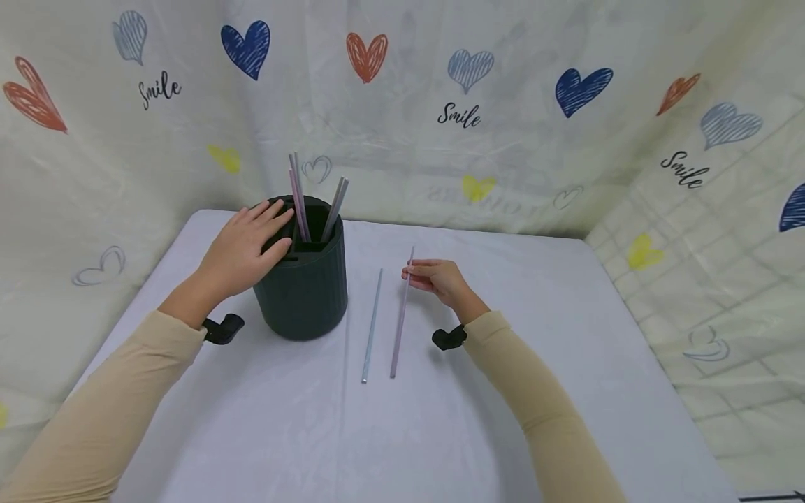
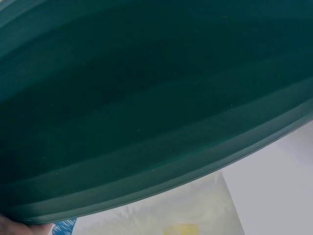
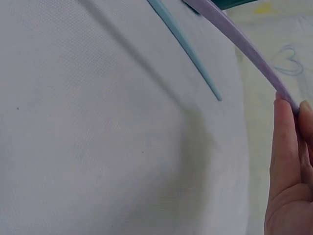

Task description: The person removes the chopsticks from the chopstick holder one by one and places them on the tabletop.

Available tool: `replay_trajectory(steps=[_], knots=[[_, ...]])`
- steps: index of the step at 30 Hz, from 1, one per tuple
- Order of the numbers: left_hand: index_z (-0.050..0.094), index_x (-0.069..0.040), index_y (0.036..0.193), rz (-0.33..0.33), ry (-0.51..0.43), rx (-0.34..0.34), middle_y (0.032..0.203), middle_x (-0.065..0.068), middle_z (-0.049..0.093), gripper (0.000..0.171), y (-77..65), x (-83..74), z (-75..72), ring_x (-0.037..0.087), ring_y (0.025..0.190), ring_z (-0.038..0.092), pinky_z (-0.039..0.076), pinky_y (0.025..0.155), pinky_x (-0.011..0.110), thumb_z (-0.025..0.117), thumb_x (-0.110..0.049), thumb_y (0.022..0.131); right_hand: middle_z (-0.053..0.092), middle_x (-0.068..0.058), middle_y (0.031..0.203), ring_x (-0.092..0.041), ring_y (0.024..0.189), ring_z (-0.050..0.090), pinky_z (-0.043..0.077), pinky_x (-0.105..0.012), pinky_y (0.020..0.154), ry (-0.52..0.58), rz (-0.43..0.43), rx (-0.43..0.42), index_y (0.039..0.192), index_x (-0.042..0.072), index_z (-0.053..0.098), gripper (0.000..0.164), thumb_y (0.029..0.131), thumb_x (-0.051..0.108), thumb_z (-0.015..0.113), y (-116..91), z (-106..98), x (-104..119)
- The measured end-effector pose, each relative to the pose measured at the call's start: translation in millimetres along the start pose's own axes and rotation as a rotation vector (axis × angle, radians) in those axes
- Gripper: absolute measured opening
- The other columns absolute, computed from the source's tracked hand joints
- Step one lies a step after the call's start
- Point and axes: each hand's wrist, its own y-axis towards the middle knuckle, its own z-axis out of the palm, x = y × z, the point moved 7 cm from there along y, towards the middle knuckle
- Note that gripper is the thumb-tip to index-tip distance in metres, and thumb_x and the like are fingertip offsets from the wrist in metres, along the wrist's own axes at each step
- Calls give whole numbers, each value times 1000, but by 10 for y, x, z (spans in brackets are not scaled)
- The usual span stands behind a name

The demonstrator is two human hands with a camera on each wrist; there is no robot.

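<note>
A dark green ribbed pen holder with compartments stands upright at the left of the table. Across its top left rim rests my left hand, fingers extended; in the left wrist view the holder's wall fills most of the picture. Several straws, pinkish and grey, lean in the compartments. With thumb and fingertips my right hand pinches a lilac straw near its far end. In the right wrist view the straw slants up and left from the fingertips.
A light blue straw lies on the white-covered table between the holder and the lilac straw. Behind the table hangs a pale curtain printed with hearts. Another patterned curtain side borders the right edge.
</note>
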Motion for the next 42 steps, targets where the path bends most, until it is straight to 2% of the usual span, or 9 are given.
replay_trajectory(steps=[18, 26, 33, 42], knots=[[31, -7, 156, -17, 5, 11, 165, 17, 22, 59, 14, 0, 6, 39, 154, 15, 9, 125, 59, 37, -36, 105, 76, -4, 85, -11, 77, 75, 61, -20, 69, -72, 65, -5, 128, -7, 63, 37, 93, 2, 66, 135, 41, -191], [31, -7, 156, -30, 6, 12, 165, 17, 22, 59, 16, -3, -6, 38, 154, 14, 8, 126, 58, 40, -35, 105, 75, -4, 79, -11, 74, 75, 60, -20, 67, -86, 117, -25, 126, -6, 65, 35, 92, 2, 68, 188, 35, -278], [31, -7, 156, -35, 3, 13, 165, 17, 22, 59, 3, 9, 7, 39, 154, 14, 8, 126, 58, 40, -35, 105, 75, -3, 75, -9, 67, 73, 60, -19, 64, -157, 118, -64, 117, -5, 69, 31, 88, 3, 73, 206, 17, -346], [32, -7, 156, -17, -2, 5, 164, 18, 23, 59, 3, -8, 0, 40, 154, 15, 9, 125, 59, 37, -36, 105, 73, -3, 69, -9, 61, 71, 58, -18, 60, -141, 127, -181, 109, -5, 72, 26, 85, 1, 76, 219, 0, -363]])
